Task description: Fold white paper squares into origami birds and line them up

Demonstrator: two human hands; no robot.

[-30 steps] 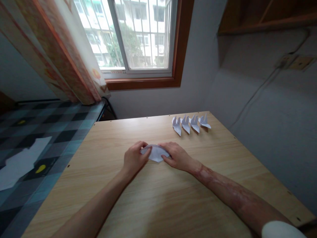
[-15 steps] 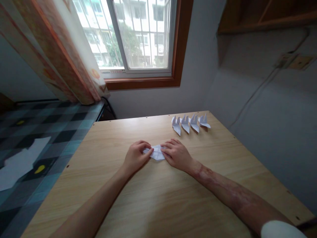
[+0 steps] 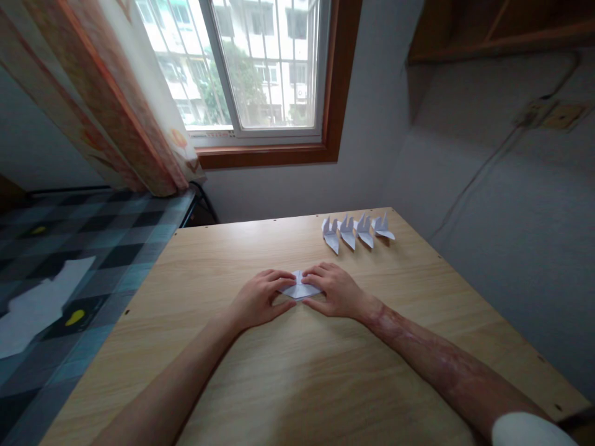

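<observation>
A small folded white paper piece (image 3: 299, 288) lies flat on the wooden table (image 3: 297, 378), near its middle. My left hand (image 3: 258, 300) presses on the paper's left end with fingers extended over it and the thumb below. My right hand (image 3: 337, 290) presses on its right end in the same way, fingertips nearly meeting the left hand's. Only a small triangle of paper shows between the two hands. Further back and to the right stands a row of several finished folded white paper figures (image 3: 357, 230).
A window (image 3: 260, 68) with a wooden frame and a patterned curtain (image 3: 106, 93) is behind the table. Left of the table is a bed with a checked cover (image 3: 93, 248) and a white paper sheet (image 3: 37, 303). A grey wall (image 3: 511, 217) runs along the table's right side.
The paper was spread wider a second ago; both hands have folded it smaller and now lie flatter on it, fingertips closer together.
</observation>
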